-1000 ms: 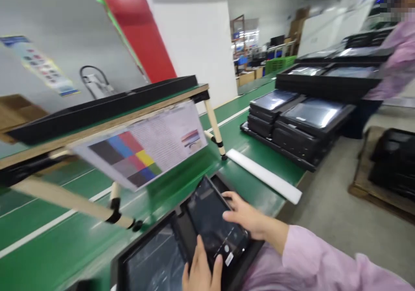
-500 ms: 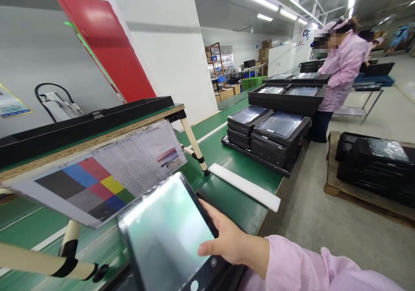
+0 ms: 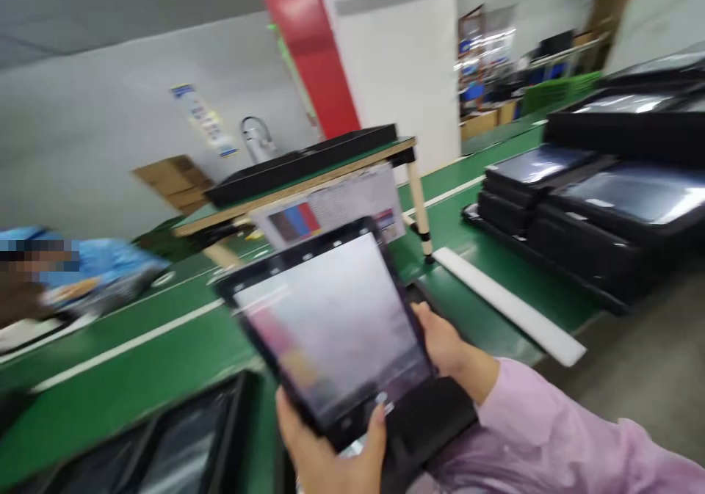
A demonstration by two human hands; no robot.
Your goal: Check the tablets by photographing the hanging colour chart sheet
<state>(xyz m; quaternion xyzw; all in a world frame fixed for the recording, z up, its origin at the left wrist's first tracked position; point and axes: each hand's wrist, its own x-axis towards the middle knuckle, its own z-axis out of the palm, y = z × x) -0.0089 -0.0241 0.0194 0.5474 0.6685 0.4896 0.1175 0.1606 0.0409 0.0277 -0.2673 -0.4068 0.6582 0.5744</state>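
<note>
The person's left hand [image 3: 333, 461] pinches the tablet [image 3: 338, 332] at six o'clock; right hand [image 3: 447, 343] clasps it at three; printed sheet [image 3: 344, 208] hangs at twelve.

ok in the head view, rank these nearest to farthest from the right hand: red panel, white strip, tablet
1. Tablet: held at its right edge by the right hand
2. White strip: lying to the hand's right
3. Red panel: far back, upper middle

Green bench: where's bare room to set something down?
The green bench is bare between the white line and lower-left tray, and between the white strip and stacked tablets. Those stacks crowd the right; the held tablet partly hides the middle.
</note>
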